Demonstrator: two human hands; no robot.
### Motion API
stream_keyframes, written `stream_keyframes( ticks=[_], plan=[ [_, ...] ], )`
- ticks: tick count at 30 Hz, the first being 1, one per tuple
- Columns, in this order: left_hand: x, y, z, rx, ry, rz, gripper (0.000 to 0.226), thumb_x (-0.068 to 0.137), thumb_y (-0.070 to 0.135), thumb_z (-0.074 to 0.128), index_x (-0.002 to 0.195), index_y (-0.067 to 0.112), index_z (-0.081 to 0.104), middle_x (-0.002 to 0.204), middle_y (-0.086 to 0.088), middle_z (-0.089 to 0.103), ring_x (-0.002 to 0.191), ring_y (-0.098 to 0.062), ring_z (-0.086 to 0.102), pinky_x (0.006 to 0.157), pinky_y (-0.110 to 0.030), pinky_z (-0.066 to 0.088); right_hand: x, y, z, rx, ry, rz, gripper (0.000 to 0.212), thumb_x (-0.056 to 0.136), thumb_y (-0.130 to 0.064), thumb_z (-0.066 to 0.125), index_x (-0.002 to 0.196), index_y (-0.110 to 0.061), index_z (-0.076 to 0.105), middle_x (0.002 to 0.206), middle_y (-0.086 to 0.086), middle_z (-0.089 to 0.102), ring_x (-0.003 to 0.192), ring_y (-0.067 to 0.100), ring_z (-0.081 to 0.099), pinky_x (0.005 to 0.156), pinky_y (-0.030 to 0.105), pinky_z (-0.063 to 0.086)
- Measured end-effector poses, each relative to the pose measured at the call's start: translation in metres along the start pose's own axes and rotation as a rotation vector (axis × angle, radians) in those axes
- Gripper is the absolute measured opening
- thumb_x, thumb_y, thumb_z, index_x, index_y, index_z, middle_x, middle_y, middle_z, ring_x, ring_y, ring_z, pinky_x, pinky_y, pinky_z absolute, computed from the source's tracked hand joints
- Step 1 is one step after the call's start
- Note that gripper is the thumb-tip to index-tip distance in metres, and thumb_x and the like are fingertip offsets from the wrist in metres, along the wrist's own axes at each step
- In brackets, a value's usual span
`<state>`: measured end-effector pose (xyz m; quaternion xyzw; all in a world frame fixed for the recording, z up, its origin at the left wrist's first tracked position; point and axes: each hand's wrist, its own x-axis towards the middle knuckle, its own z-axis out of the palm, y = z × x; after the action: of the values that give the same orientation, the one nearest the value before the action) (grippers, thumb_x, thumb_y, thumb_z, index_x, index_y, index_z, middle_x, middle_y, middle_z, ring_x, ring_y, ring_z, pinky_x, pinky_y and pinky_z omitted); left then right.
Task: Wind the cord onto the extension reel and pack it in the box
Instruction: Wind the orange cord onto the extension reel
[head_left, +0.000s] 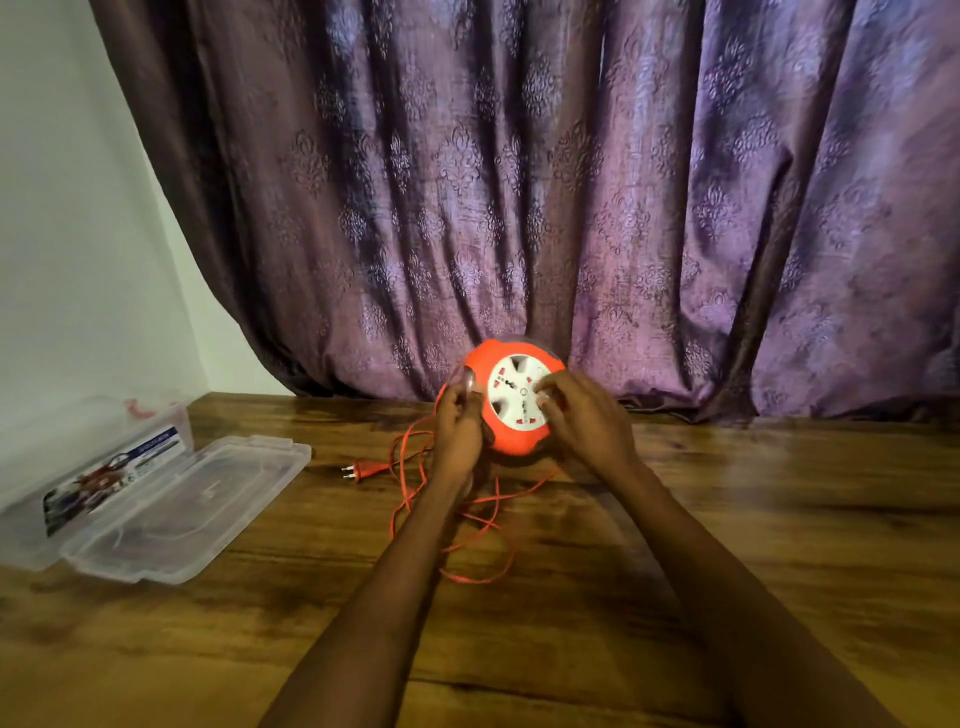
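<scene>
My left hand (457, 426) gripped the reel's (511, 400) side, my right hand (582, 421) curled on its face; loose cord (467, 512) lay on the table (727, 519) beside the open box (156, 509).

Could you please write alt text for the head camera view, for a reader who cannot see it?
Two hands hold an orange extension reel upright on a wooden table: the left hand grips its edge, the right hand rests on its white socket face. Loose orange cord and its plug lie in front; an open clear plastic box sits left.
</scene>
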<state>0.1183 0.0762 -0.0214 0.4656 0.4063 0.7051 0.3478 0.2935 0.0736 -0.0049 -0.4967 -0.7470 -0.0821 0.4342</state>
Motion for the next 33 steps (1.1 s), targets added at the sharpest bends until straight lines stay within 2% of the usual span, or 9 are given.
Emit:
stream_keyframes(
  ticks=[4, 9, 13, 17, 20, 23, 26, 28, 33],
  plan=[
    [0.009, 0.006, -0.012, -0.012, -0.026, -0.039, 0.015, 0.101, 0.014, 0.051, 0.101, 0.006, 0.064, 0.049, 0.014, 0.045, 0.038, 0.005, 0.037, 0.041, -0.013, 0.033, 0.006, 0.005, 0.002, -0.223, -0.043, -0.459, 0.048, 0.078, -0.015, 0.062, 0.119, -0.038, 0.063, 0.134, 0.002, 0.055, 0.115, 0.029, 0.052, 0.088, 0.041, 0.045],
    [0.006, 0.011, -0.016, 0.09, -0.142, -0.055, 0.024, 0.101, 0.03, 0.053, 0.084, 0.016, 0.06, 0.051, 0.008, 0.048, 0.043, -0.002, 0.039, 0.044, -0.019, 0.032, 0.001, -0.003, 0.001, -0.382, -0.157, -0.47, 0.05, 0.076, -0.045, 0.044, 0.126, -0.05, 0.052, 0.136, 0.003, 0.054, 0.127, 0.029, 0.045, 0.09, 0.038, 0.033],
    [0.002, 0.011, -0.012, 0.123, -0.164, 0.009, 0.022, 0.1, 0.027, 0.057, 0.095, 0.006, 0.063, 0.055, -0.002, 0.046, 0.043, -0.003, 0.039, 0.043, -0.021, 0.032, 0.0, 0.002, 0.008, -0.517, -0.097, -0.424, 0.053, 0.076, -0.042, 0.051, 0.129, -0.049, 0.049, 0.118, 0.0, 0.063, 0.107, 0.03, 0.052, 0.084, 0.041, 0.032],
    [-0.007, 0.005, 0.0, 0.148, -0.16, 0.103, 0.016, 0.096, 0.01, 0.06, 0.102, -0.004, 0.065, 0.07, 0.005, 0.054, 0.058, 0.008, 0.048, 0.057, -0.014, 0.041, -0.004, -0.004, 0.008, -0.529, 0.032, -0.185, 0.059, 0.073, -0.051, 0.063, 0.131, -0.042, 0.053, 0.094, 0.003, 0.074, 0.092, 0.03, 0.058, 0.077, 0.041, 0.037],
    [-0.017, 0.0, 0.011, 0.084, -0.138, 0.047, 0.026, 0.094, 0.014, 0.064, 0.11, -0.006, 0.062, 0.077, -0.011, 0.058, 0.067, -0.021, 0.056, 0.066, -0.037, 0.047, 0.0, -0.018, 0.003, -0.346, 0.032, 0.186, 0.065, 0.067, -0.067, 0.062, 0.127, -0.043, 0.052, 0.09, 0.013, 0.074, 0.092, 0.034, 0.067, 0.081, 0.043, 0.047],
    [-0.021, -0.005, 0.016, 0.147, -0.103, 0.12, 0.023, 0.091, 0.016, 0.069, 0.111, 0.007, 0.065, 0.096, -0.008, 0.067, 0.076, -0.016, 0.062, 0.075, -0.03, 0.051, 0.009, -0.026, 0.0, 0.062, -0.056, 0.594, 0.073, 0.056, -0.075, 0.059, 0.116, -0.034, 0.059, 0.104, 0.008, 0.074, 0.102, 0.032, 0.068, 0.09, 0.042, 0.051],
    [-0.024, -0.007, 0.018, 0.151, -0.122, 0.103, 0.029, 0.089, 0.015, 0.07, 0.116, 0.009, 0.063, 0.113, -0.01, 0.069, 0.096, -0.018, 0.062, 0.091, -0.035, 0.05, 0.016, -0.023, 0.002, 0.685, -0.054, 0.855, 0.046, 0.068, -0.055, 0.075, 0.079, -0.01, 0.071, 0.062, 0.007, 0.072, 0.072, 0.032, 0.073, 0.075, 0.05, 0.056],
    [-0.026, -0.008, 0.019, 0.137, -0.142, 0.074, 0.029, 0.089, 0.015, 0.07, 0.116, 0.009, 0.062, 0.111, -0.018, 0.069, 0.094, -0.024, 0.065, 0.089, -0.043, 0.052, 0.016, -0.017, 0.007, 0.756, -0.035, 0.877, 0.038, 0.072, -0.045, 0.078, 0.067, -0.009, 0.07, 0.052, 0.007, 0.068, 0.067, 0.036, 0.073, 0.065, 0.047, 0.054],
    [-0.025, -0.008, 0.018, 0.062, -0.142, 0.005, 0.022, 0.091, 0.021, 0.069, 0.108, 0.008, 0.064, 0.096, -0.014, 0.071, 0.085, -0.028, 0.068, 0.077, -0.041, 0.056, 0.02, -0.003, 0.011, 0.642, -0.019, 0.807, 0.057, 0.055, -0.061, 0.074, 0.081, -0.011, 0.067, 0.057, 0.006, 0.071, 0.064, 0.029, 0.074, 0.079, 0.056, 0.059]
  ],
)
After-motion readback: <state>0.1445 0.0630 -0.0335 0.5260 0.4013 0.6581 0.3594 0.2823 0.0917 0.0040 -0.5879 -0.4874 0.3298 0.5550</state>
